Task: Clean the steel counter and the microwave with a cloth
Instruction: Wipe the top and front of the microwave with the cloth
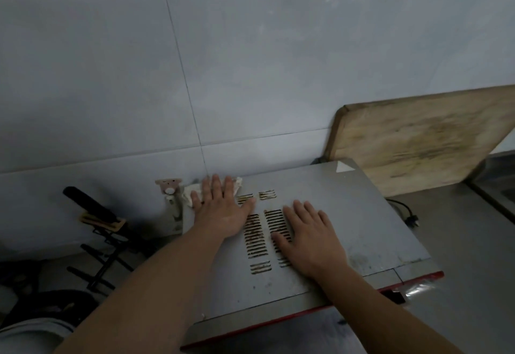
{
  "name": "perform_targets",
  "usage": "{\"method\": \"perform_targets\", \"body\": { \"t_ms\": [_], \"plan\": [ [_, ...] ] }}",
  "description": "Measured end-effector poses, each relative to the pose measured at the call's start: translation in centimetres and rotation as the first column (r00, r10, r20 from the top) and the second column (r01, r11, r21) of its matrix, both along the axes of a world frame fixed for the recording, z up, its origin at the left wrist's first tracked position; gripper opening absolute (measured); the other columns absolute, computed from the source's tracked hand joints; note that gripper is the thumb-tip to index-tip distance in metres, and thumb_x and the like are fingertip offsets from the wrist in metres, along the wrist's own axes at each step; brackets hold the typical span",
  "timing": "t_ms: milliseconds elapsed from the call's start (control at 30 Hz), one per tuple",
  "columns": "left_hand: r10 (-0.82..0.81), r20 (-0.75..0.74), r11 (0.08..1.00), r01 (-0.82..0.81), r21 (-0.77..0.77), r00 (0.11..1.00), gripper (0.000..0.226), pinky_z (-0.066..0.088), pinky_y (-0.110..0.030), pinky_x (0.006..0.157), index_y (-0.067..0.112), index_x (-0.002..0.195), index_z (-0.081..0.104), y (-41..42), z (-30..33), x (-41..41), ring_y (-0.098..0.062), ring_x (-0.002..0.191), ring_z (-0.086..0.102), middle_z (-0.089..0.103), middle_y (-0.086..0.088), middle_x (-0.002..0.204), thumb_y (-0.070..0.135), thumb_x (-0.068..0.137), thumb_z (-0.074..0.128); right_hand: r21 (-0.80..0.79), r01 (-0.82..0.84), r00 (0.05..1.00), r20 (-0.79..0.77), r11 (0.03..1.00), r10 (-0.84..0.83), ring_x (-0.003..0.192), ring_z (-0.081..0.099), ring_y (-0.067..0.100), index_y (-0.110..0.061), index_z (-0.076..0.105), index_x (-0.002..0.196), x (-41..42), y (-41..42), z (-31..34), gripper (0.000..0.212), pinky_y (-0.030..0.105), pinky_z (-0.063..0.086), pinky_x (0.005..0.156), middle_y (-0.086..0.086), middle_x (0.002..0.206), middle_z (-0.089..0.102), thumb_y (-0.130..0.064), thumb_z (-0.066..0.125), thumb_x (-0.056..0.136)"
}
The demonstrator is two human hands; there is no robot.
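A white cloth point(192, 196) lies at the far left corner of the grey microwave point(348, 214) top, at about 11 o'clock, pressed flat under the left hand point(221, 209), fingers straight and spread. The right hand point(309, 236) rests open and flat over the vent slots point(256, 239). The microwave sits on the steel counter point(459, 242). At 2 o'clock a wooden cutting board point(418, 142) leans against the tiled wall point(250, 61).

kitchen, tiled wall point(111, 75), chopping board point(418, 142), microwave point(362, 220)
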State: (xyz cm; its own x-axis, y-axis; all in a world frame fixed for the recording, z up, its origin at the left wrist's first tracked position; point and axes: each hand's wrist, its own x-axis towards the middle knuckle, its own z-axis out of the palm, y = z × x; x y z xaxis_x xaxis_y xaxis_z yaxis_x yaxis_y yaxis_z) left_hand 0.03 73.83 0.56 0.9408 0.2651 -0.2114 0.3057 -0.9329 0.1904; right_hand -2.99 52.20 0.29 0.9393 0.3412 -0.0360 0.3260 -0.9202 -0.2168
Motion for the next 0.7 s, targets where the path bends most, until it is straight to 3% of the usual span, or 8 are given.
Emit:
{"method": "perform_targets", "body": {
  "t_ms": [200,400,567,700],
  "plan": [
    [-0.065,0.018,0.998,0.065,0.007,0.998,0.081,-0.013,-0.052,0.120,0.026,0.158,-0.012,0.4,0.0,-0.1,-0.023,0.149,-0.027,-0.024,-0.002,0.164,0.070,0.095,0.013,0.003,0.007,1.000,0.006,1.000,-0.007,0.152,-0.002,0.016,-0.032,0.012,0.156,0.1,-0.1,-0.2,0.078,0.041,0.000,0.123,-0.003,0.165,0.006,-0.074,0.016,0.091],
    [-0.183,0.014,0.982,0.183,-0.039,0.983,0.070,-0.013,-0.048,0.122,0.030,0.156,-0.018,-1.8,0.4,-7.7,-0.015,0.147,-0.029,-0.027,0.006,0.163,0.061,0.099,0.009,-0.002,0.001,1.000,0.015,1.000,-0.001,0.152,0.001,0.017,-0.029,0.013,0.156,0.1,-0.1,0.0,0.075,0.042,0.003,0.123,-0.001,0.165,0.007,-0.070,0.016,0.093],
    [-0.288,-0.013,0.957,0.288,-0.021,0.957,0.069,-0.021,-0.043,0.118,0.038,0.148,-0.031,-3.7,0.3,-16.9,-0.007,0.140,-0.042,-0.039,0.014,0.155,0.067,0.088,-0.012,-0.012,-0.007,1.000,0.017,1.000,0.007,0.152,0.000,0.017,-0.030,0.012,0.156,0.2,-0.2,-0.3,0.076,0.042,0.002,0.123,-0.001,0.165,0.007,-0.071,0.014,0.093],
    [-0.280,-0.036,0.960,0.281,0.007,0.959,0.072,-0.018,-0.045,0.116,0.039,0.143,-0.035,-3.5,-0.4,-18.0,-0.009,0.141,-0.040,-0.039,0.013,0.155,0.068,0.081,-0.011,-0.019,-0.009,1.000,0.026,1.000,0.010,0.152,0.001,0.018,-0.030,0.013,0.156,0.3,-0.1,-0.4,0.074,0.043,0.003,0.123,-0.001,0.165,0.008,-0.070,0.015,0.093]
  ]
}}
